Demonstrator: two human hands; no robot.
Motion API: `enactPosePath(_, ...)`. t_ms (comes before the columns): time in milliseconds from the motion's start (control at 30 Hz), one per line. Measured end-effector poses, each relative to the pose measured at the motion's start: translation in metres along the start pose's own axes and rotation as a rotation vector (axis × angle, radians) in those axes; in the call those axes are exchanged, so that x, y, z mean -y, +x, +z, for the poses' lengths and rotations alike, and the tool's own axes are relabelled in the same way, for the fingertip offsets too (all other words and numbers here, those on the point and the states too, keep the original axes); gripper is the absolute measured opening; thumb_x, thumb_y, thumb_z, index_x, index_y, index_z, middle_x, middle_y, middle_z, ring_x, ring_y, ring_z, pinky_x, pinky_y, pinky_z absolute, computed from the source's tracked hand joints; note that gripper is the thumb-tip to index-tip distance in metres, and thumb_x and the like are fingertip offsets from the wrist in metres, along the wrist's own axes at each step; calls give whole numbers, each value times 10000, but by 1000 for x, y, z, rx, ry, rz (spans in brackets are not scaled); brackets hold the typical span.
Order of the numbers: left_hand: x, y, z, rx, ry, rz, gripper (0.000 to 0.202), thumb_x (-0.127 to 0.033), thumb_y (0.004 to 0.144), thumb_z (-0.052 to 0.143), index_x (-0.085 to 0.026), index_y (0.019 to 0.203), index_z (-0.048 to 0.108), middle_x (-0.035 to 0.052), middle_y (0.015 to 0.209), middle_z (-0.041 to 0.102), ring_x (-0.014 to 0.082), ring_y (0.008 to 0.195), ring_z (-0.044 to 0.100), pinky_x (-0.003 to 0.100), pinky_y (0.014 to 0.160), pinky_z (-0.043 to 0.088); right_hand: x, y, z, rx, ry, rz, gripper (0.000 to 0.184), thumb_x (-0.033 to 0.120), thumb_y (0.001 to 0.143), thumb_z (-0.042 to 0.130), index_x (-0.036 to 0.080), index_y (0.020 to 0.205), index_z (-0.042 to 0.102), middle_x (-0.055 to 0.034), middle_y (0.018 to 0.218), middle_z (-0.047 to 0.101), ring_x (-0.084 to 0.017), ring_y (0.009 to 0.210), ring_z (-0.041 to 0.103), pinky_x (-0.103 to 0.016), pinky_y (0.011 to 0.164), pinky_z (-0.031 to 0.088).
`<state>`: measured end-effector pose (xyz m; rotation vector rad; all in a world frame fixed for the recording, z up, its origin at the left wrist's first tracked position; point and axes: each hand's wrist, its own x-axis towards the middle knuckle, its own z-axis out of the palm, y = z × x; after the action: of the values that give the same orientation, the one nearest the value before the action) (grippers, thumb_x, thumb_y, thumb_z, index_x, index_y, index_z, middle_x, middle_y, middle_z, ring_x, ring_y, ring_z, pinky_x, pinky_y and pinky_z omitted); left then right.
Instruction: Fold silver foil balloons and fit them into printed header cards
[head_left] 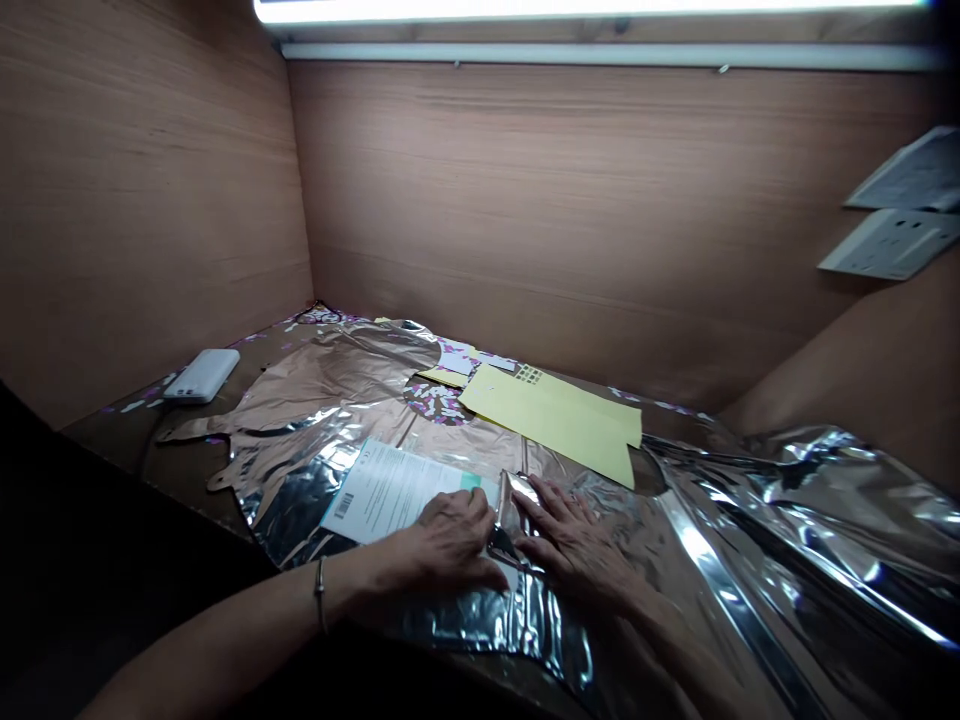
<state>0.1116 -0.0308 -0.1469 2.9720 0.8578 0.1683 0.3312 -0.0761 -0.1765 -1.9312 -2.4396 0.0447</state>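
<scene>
A flat, shiny foil sheet (322, 390), shaped like an uninflated balloon with tabs at its left edge, covers much of the table. On it lies a white and teal printed card (390, 490) with a barcode. My left hand (456, 535) rests at the card's right end, its fingers curled in; what they grip is hidden. Beside it, my right hand (574, 540) lies with fingers spread, pressing on the foil. A small folded foil flap (513, 505) stands between the two hands.
Yellow card pieces (555, 415) lie beyond my hands. A white power bank-like box (202, 376) sits at the left. Small white and purple scraps (435, 400) show through a round gap in the foil. Wooden panels (510, 200) enclose the table; a socket plate (892, 243) is at right.
</scene>
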Motion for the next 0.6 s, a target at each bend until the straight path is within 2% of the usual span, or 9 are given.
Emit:
enactPosePath(100,24,13,-2,-63,-49,284,506,-635,648,611,-165,825,554,42,889,545,200,853,470,326,747,353,-1,0,1,-37,3,1,532,522,870,401,333,1358,307,-43,1440,240,-290,1306,212,-539,1021,217)
enactPosePath(167,35,20,0,-117,-66,369,521,-655,626,614,-163,779,534,34,872,533,194,865,448,335,783,326,0,-2,2,-58,5,-5,532,500,872,411,333,1363,294,-44,1443,230,-294,1306,211,-544,1021,218)
enactPosePath(367,41,29,7,-147,-152,387,510,-664,629,603,-169,734,544,35,868,513,187,845,421,324,766,305,4,-5,0,-86,16,-26,545,495,868,419,322,1369,289,-46,1452,201,-294,1309,199,-548,1022,221)
enactPosePath(600,37,27,-14,-82,-236,438,374,-565,680,641,-194,712,601,25,868,525,170,851,429,316,796,294,10,-6,-3,-68,26,-11,544,534,870,385,321,1363,302,-41,1451,203,-293,1317,175,-537,1040,189)
